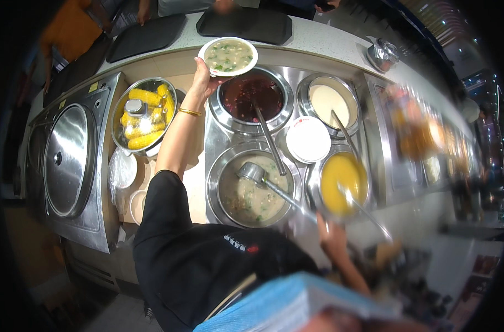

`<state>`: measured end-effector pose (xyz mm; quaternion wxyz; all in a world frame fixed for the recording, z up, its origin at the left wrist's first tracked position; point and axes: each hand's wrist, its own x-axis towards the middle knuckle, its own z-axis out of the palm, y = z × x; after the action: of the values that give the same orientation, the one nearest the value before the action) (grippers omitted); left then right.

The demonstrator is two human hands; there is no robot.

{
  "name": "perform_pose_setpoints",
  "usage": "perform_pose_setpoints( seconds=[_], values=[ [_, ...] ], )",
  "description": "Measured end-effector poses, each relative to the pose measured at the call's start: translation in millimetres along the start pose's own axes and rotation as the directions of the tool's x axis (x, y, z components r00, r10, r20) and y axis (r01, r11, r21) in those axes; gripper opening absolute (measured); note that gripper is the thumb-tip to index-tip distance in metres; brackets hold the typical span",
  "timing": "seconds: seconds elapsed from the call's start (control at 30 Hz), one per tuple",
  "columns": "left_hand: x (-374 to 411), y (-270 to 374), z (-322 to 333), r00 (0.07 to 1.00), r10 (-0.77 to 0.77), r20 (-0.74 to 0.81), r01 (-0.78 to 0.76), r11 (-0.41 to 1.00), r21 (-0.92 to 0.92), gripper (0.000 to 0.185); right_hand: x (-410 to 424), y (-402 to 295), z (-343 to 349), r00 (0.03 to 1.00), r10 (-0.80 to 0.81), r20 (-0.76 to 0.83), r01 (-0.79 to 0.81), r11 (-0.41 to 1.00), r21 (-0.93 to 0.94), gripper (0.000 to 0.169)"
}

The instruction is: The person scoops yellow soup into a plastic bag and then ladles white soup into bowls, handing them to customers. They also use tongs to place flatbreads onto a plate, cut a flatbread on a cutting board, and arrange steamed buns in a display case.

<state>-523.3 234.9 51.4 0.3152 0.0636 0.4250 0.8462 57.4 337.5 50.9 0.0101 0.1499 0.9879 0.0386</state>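
My left hand (205, 79) holds a white bowl (228, 57) of pale soup with chopped greens by its near left rim, above the edge of a pot of dark red soup (252, 97). My right hand (331, 232), somewhat blurred, grips the handle end of a metal ladle (252, 172). The ladle's cup is over a large pot of pale soup with greens (256, 203). A long-handled utensil (268, 139) leans in the dark red pot. White stacked bowls or lids (308, 139) stand between the pots, beside a pot of cream-coloured liquid (328, 99) and one of yellow soup (344, 178).
Corn cobs lie under a glass lid (144, 114) at left, beside plastic-wrapped bowls (125, 168) and a large round steel lid (69, 159). Black trays (245, 25) rest along the counter ledge (318, 39), where other people stand. A wrapped container (383, 56) sits at the far right.
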Motion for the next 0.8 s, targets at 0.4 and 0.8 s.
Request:
perform_pose_setpoints(
  seconds=[0.4,0.8],
  values=[
    [146,-15,10,0.997,0.041,0.058,-0.042,0.999,0.027,0.076,12,-6,26,0.981,0.019,0.194,-0.022,1.0,0.015,0.053],
    [232,-26,46,0.994,0.04,0.1,-0.038,0.999,-0.02,0.076,24,-17,38,0.937,0.25,0.246,-0.279,0.956,0.092,0.044]
  ],
)
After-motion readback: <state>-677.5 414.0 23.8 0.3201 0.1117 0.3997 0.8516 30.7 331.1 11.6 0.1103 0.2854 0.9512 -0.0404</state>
